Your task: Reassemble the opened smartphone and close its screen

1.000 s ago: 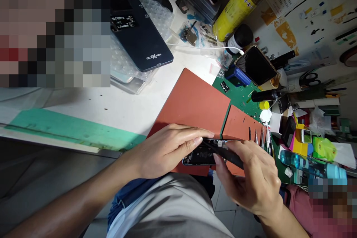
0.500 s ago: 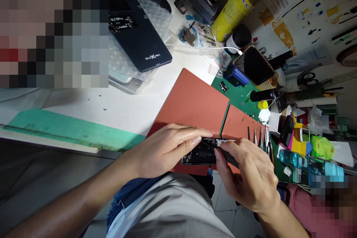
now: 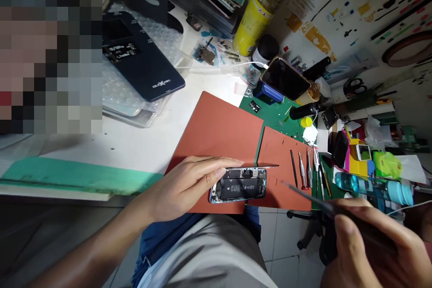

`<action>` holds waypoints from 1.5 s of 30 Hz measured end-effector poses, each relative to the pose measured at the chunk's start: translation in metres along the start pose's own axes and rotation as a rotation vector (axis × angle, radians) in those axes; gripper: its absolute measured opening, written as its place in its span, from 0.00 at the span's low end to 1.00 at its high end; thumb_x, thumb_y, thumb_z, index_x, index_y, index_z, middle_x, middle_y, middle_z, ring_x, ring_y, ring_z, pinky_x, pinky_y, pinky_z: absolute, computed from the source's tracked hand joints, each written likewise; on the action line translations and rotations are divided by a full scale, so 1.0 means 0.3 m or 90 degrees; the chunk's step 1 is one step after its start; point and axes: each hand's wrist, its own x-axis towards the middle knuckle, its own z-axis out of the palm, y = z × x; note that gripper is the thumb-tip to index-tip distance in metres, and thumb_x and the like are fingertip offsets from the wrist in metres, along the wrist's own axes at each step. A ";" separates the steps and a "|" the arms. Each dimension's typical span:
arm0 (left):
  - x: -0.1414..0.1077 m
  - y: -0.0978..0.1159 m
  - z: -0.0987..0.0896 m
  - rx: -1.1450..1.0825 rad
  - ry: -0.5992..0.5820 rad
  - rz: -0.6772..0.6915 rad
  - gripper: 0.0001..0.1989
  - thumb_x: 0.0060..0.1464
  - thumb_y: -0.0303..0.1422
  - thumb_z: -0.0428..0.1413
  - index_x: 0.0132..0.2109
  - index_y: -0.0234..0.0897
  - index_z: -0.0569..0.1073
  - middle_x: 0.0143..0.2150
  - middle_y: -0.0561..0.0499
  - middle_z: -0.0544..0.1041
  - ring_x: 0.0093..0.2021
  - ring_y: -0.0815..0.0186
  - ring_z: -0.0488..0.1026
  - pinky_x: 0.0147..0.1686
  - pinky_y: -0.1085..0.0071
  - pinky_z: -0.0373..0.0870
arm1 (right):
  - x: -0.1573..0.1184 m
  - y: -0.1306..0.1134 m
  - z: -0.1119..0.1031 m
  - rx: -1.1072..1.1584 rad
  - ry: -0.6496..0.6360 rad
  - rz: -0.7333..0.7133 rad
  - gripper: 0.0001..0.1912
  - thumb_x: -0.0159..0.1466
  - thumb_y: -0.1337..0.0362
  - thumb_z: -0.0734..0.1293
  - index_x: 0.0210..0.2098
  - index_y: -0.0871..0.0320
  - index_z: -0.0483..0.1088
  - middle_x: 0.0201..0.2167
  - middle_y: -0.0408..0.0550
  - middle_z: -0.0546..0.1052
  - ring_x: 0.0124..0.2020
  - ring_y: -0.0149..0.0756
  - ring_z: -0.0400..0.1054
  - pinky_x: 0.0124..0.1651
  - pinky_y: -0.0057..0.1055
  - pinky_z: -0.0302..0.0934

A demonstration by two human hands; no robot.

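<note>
The left hand [image 3: 187, 186] hides the near-left corner of the opened blue-edged phone [image 3: 262, 185]; how its fingers grip there is concealed. Print on the black rectangular battery [image 3: 239, 187] is too small to read. The right hand [image 3: 374, 245], cut off at the lower right, blurs along with its slim dark pointed tool [image 3: 312, 199], whose rear end is obscured. The top edge crops the yellow-and-brown cylindrical can [image 3: 258, 13].

Worn on head, looking fwd & steeply down past own torso [image 3: 219, 252] to worktop [image 3: 145, 146]. Sits fairly close, nearer to rt hand [image 3: 408, 252] than to L hand [image 3: 184, 186]. Covers wide FOV, from tiled floor [image 3: 285, 236] at btm to wall [image 3: 337, 31] at upper R.
</note>
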 end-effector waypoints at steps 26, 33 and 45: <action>0.002 0.035 -0.003 -0.019 0.000 -0.108 0.20 0.76 0.40 0.49 0.64 0.50 0.81 0.63 0.52 0.83 0.64 0.53 0.80 0.64 0.62 0.77 | -0.034 0.240 0.324 0.201 -0.153 0.008 0.11 0.76 0.67 0.67 0.56 0.57 0.75 0.46 0.54 0.85 0.45 0.41 0.81 0.48 0.39 0.78; -0.003 0.036 -0.004 -0.035 0.014 -0.109 0.19 0.76 0.41 0.51 0.64 0.47 0.81 0.64 0.49 0.83 0.65 0.52 0.79 0.64 0.61 0.78 | -0.018 0.232 0.334 0.226 -0.133 -0.005 0.06 0.75 0.70 0.67 0.45 0.58 0.78 0.36 0.49 0.84 0.35 0.36 0.79 0.40 0.33 0.75; 0.027 0.037 0.022 0.112 0.024 -0.063 0.16 0.75 0.38 0.53 0.60 0.44 0.81 0.58 0.50 0.86 0.58 0.59 0.84 0.59 0.67 0.80 | -0.024 0.206 0.312 0.215 -0.104 0.006 0.07 0.74 0.73 0.68 0.45 0.57 0.78 0.36 0.48 0.83 0.34 0.34 0.78 0.40 0.31 0.76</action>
